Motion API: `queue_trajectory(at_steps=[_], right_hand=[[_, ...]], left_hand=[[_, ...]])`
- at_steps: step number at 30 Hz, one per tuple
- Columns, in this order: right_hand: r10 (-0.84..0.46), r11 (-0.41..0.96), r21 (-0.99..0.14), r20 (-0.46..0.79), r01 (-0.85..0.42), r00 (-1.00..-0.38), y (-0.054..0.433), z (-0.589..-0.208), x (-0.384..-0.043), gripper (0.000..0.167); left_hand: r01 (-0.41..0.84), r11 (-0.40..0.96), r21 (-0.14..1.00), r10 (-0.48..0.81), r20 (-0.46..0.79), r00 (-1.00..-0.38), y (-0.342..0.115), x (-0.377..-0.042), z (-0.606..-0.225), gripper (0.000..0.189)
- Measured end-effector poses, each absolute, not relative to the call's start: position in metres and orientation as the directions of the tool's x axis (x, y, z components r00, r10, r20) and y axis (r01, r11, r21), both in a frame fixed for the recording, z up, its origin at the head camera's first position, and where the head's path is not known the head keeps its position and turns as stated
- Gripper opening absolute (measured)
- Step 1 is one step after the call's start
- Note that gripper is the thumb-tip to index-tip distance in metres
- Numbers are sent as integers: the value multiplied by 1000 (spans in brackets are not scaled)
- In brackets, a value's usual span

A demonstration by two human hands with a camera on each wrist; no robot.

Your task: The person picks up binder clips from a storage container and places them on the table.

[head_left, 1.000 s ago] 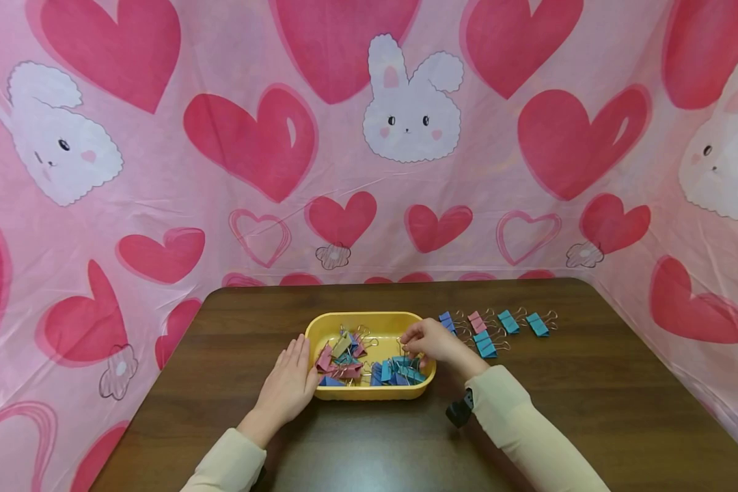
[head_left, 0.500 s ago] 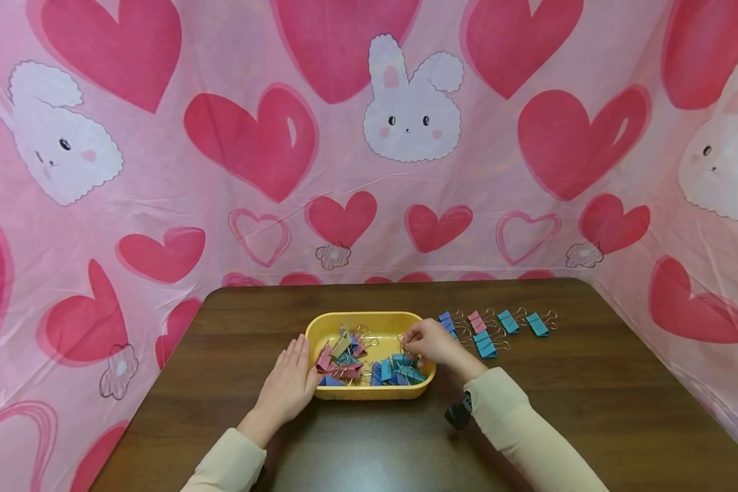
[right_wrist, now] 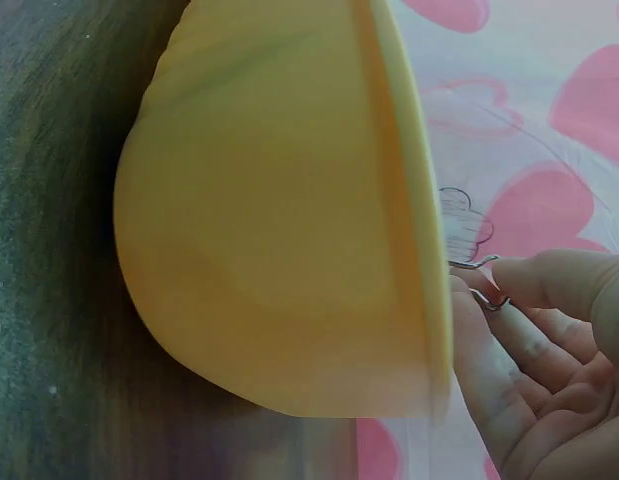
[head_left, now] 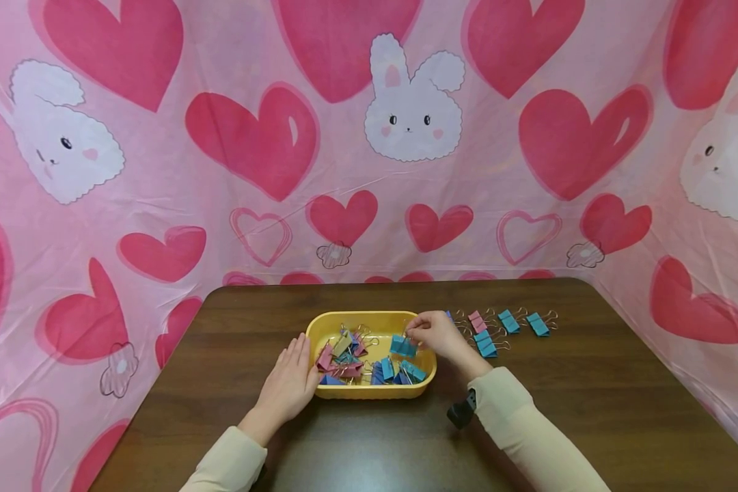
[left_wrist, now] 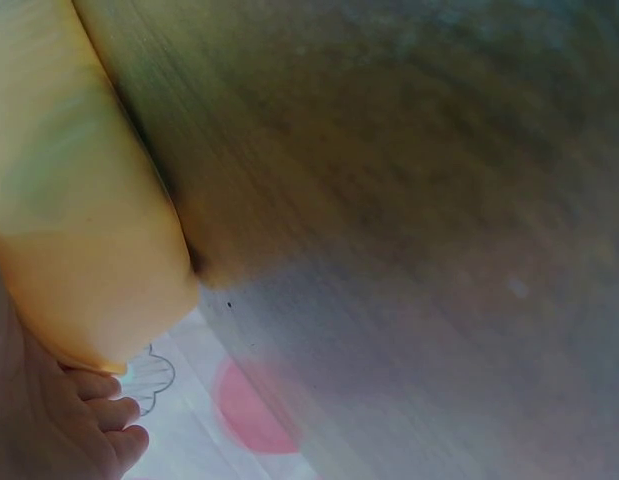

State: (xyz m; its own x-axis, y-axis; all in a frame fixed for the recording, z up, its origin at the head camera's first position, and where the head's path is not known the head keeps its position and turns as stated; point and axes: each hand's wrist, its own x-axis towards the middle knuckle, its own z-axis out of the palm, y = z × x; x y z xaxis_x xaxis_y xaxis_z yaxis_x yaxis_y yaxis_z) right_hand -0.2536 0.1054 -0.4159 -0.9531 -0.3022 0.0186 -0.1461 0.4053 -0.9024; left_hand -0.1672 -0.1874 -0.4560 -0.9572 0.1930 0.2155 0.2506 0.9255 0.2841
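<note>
A yellow tray (head_left: 369, 393) stands on the table, with several pink, blue, teal and yellowish binder clips inside. My right hand (head_left: 441, 335) pinches the wire handles of a teal binder clip (head_left: 403, 346) over the tray's right end. In the right wrist view, the wire handles (right_wrist: 492, 302) show between thumb and fingers, while the tray wall (right_wrist: 269, 220) hides the clip's body. Flat against the tray's left side lies my left hand (head_left: 290, 376), fingers straight. The left wrist view catches its fingertips (left_wrist: 114, 415) at the tray wall (left_wrist: 89, 220).
Right of the tray, several binder clips lie on the brown table (head_left: 529, 396): a pink clip (head_left: 477, 322), teal ones such as this clip (head_left: 538, 324), and a blue one partly behind the right hand. A pink heart-and-rabbit cloth (head_left: 357, 171) hangs around the table.
My right hand has risen slightly, lifting the teal binder clip up from the pile at the tray's right end. The left hand keeps its place on the tray.
</note>
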Motion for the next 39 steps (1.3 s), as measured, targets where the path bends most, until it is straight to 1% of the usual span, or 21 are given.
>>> queue_trajectory(at_steps=[7, 13, 18, 29, 31, 36, 39], right_hand=[[-235, 358, -925, 47, -132, -971, 109, -408, -255, 10], [-213, 313, -936, 97, -162, -972, 117, -402, -256, 13], [-204, 232, -952, 152, -199, -967, 125, -397, -258, 15], [-124, 220, -960, 147, -172, -981, 149, -381, -256, 24], [-114, 200, -965, 150, -170, -982, 154, -379, -256, 25], [-85, 162, -970, 172, -184, -981, 166, -375, -256, 28], [-58, 178, -965, 186, -194, -981, 174, -374, -257, 29]], left_hand=[[247, 927, 284, 191, 209, -959, -188, -168, -456, 63], [249, 924, 290, 190, 217, -958, -187, -169, -457, 63], [249, 923, 293, 191, 212, -958, -187, -168, -456, 63], [248, 926, 284, 188, 223, -957, -187, -168, -457, 63], [245, 926, 286, 184, 224, -957, -187, -168, -458, 62], [240, 927, 289, 180, 218, -959, -187, -168, -458, 62], [240, 927, 288, 181, 218, -959, -187, -167, -458, 62]])
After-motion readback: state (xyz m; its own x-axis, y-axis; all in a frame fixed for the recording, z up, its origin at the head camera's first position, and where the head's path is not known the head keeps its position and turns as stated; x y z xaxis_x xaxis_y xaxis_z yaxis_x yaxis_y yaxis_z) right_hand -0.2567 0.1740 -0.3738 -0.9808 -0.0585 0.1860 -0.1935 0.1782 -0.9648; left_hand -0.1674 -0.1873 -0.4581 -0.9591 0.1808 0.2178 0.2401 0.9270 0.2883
